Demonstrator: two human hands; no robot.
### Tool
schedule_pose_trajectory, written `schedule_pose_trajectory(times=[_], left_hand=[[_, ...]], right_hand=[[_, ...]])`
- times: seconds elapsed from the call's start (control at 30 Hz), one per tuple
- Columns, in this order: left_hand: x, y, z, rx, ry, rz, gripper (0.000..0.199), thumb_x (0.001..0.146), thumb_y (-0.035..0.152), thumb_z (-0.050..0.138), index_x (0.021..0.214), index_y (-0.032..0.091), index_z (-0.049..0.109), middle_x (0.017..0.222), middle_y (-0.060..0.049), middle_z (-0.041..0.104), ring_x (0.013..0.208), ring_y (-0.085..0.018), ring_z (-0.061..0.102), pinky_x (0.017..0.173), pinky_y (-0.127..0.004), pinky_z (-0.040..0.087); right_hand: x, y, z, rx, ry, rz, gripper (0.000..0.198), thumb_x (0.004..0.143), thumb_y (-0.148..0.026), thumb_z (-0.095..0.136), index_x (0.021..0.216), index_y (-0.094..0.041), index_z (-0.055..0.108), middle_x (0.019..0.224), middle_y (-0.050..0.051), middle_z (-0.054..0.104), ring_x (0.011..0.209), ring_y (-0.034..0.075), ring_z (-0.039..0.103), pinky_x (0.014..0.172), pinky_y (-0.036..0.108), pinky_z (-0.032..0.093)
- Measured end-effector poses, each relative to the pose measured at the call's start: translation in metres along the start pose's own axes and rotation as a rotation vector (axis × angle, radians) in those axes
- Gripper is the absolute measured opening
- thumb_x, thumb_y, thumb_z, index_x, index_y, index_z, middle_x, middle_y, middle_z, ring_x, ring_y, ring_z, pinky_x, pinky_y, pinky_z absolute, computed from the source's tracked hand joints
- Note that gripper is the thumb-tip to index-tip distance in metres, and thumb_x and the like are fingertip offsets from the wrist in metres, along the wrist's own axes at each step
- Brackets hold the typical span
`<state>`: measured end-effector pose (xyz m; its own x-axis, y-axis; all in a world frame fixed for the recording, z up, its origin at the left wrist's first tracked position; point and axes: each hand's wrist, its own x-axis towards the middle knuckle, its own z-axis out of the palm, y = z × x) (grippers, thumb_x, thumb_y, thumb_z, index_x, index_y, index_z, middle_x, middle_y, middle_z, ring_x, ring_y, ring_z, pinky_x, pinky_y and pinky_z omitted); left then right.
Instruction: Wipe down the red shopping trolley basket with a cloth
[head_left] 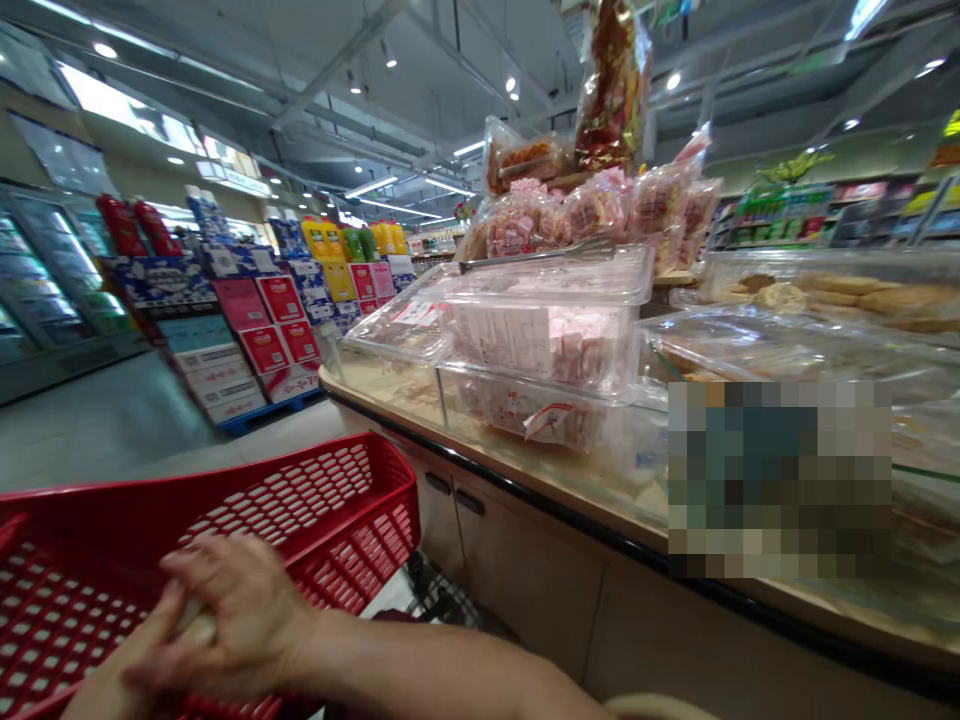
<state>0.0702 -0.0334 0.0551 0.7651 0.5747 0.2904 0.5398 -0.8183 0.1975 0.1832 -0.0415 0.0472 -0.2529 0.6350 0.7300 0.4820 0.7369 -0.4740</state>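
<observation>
My right hand point(244, 605) reaches in from the lower right and is closed, its fingers bent over my left hand point(142, 650). The two hands meet above the near part of a red plastic shopping cart basket point(352, 520). Between them shows a small pale patch, too blurred to name. My left hand comes from the bottom left, and its fingers are pressed together against the right hand, partly hidden by it.
To the right runs a bakery counter point(525, 490) with clear plastic bins point(495, 340), wrapped pastries point(600, 210) and metal tongs point(536, 255). Stacked cartons point(281, 335) and drink bottles point(322, 240) stand left of it. A blurred square covers part of the counter.
</observation>
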Motion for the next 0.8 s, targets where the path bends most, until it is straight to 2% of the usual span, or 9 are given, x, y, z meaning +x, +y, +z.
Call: schedule_pose_trajectory(times=[0.07, 0.13, 0.2, 0.3, 0.37, 0.47, 0.53, 0.7, 0.8], left_hand=[[-0.007, 0.002, -0.003, -0.049, 0.107, -0.203, 0.047, 0.087, 0.033, 0.016, 0.104, 0.016, 0.056, 0.083, -0.002, 0.067, 0.077, -0.015, 0.061, 0.080, -0.034, 0.046], [-0.019, 0.001, -0.013, -0.015, 0.255, -0.464, 0.043, 0.085, 0.032, 0.020, 0.114, 0.020, 0.050, 0.091, -0.002, 0.068, 0.087, -0.018, 0.060, 0.081, -0.035, 0.045], [-0.035, -0.005, -0.025, 0.191, 0.331, -0.631, 0.046, 0.080, 0.037, 0.030, 0.117, 0.015, 0.047, 0.106, -0.008, 0.062, 0.098, -0.022, 0.056, 0.087, -0.038, 0.040], [-0.057, -0.018, -0.039, 0.552, 0.135, -0.650, 0.040, 0.078, 0.036, 0.032, 0.096, 0.014, 0.059, 0.095, -0.013, 0.064, 0.093, -0.027, 0.056, 0.083, -0.043, 0.038], [-0.065, -0.024, -0.042, 0.628, 0.002, -0.668, 0.038, 0.082, 0.035, 0.027, 0.079, 0.017, 0.061, 0.080, -0.009, 0.065, 0.082, -0.025, 0.058, 0.076, -0.039, 0.039], [-0.070, -0.024, -0.042, 0.669, 0.016, -0.668, 0.038, 0.084, 0.034, 0.026, 0.076, 0.019, 0.059, 0.076, -0.007, 0.064, 0.078, -0.021, 0.058, 0.072, -0.035, 0.037], [-0.073, -0.020, -0.039, 0.698, 0.063, -0.656, 0.037, 0.085, 0.034, 0.026, 0.077, 0.019, 0.059, 0.077, -0.006, 0.064, 0.079, -0.021, 0.056, 0.072, -0.034, 0.035], [-0.075, -0.010, -0.035, 0.724, 0.107, -0.664, 0.034, 0.085, 0.032, 0.028, 0.074, 0.019, 0.058, 0.074, -0.006, 0.062, 0.074, -0.020, 0.054, 0.071, -0.033, 0.033], [-0.072, -0.005, -0.034, 0.752, 0.112, -0.667, 0.034, 0.085, 0.031, 0.028, 0.072, 0.019, 0.057, 0.072, -0.006, 0.061, 0.072, -0.020, 0.053, 0.070, -0.034, 0.032]], right_hand=[[-0.003, -0.001, -0.007, 0.043, 0.021, 0.046, 0.071, 0.070, -0.038, 0.061, 0.129, -0.013, 0.029, 0.131, 0.010, 0.039, 0.125, 0.020, 0.029, 0.101, 0.033, 0.029], [-0.004, 0.009, -0.018, 0.117, -0.015, -0.014, 0.056, 0.073, -0.025, 0.055, 0.125, -0.015, 0.036, 0.125, 0.008, 0.045, 0.118, 0.016, 0.039, 0.097, 0.029, 0.034], [-0.002, 0.023, -0.023, 0.129, 0.102, 0.144, 0.045, 0.075, -0.017, 0.047, 0.120, -0.019, 0.041, 0.116, 0.005, 0.052, 0.105, 0.014, 0.049, 0.090, 0.028, 0.039], [0.005, 0.033, -0.010, 0.015, 0.119, 0.431, 0.042, 0.078, -0.022, 0.044, 0.120, -0.019, 0.040, 0.097, 0.005, 0.060, 0.084, 0.017, 0.057, 0.076, 0.030, 0.043], [0.004, 0.031, 0.009, -0.116, -0.018, 0.397, 0.040, 0.078, -0.028, 0.048, 0.116, -0.019, 0.044, 0.093, 0.005, 0.062, 0.082, 0.019, 0.056, 0.074, 0.033, 0.040], [-0.004, 0.032, 0.027, -0.294, -0.100, 0.258, 0.030, 0.076, -0.029, 0.051, 0.106, -0.022, 0.052, 0.100, 0.005, 0.060, 0.090, 0.020, 0.052, 0.078, 0.034, 0.034], [-0.011, 0.048, 0.018, -0.343, -0.080, 0.253, 0.027, 0.075, -0.023, 0.051, 0.102, -0.022, 0.054, 0.102, 0.005, 0.059, 0.092, 0.019, 0.051, 0.078, 0.032, 0.033], [-0.026, 0.115, -0.044, -0.368, 0.030, 0.330, 0.037, 0.071, -0.010, 0.046, 0.107, -0.017, 0.052, 0.096, 0.008, 0.059, 0.089, 0.019, 0.051, 0.077, 0.034, 0.034], [-0.035, 0.114, -0.042, -0.380, 0.132, 0.339, 0.033, 0.073, -0.010, 0.043, 0.103, -0.017, 0.055, 0.095, 0.009, 0.059, 0.089, 0.020, 0.051, 0.077, 0.036, 0.035]])
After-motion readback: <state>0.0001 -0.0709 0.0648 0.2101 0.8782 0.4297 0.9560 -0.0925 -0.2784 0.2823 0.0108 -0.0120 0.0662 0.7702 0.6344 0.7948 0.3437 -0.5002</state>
